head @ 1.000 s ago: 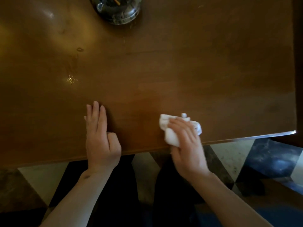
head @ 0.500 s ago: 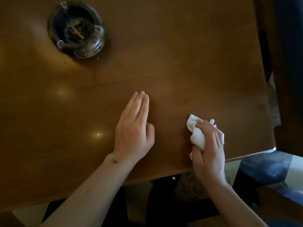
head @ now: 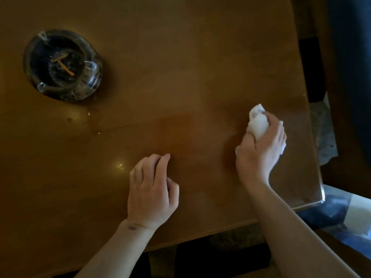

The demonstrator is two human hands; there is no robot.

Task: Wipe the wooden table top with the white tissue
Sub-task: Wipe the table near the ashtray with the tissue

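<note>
Tightly bunched, the white tissue [head: 258,125] sits in the grasp of the right hand [head: 261,149], whose fingers [head: 278,130] curl over its right side while the thumb presses along its left. The wad is longer than it is wide, its long axis running roughly away from the person; its rounded free end pokes out past the fingertips toward the far edge of the table, and small scraps of it show at the heel of the hand and beside the little finger. Hand and tissue lie on the wooden table top [head: 180,67], toward its right side and near the right edge. The left hand [head: 152,189] rests on the wood nearer the front edge, well apart from the tissue, its fingers loosely bent under and holding nothing. Far off at the left rear stands a dark glass ashtray [head: 63,65] with butts inside. A few bright glints mark the wood between the ashtray and the left hand.
</note>
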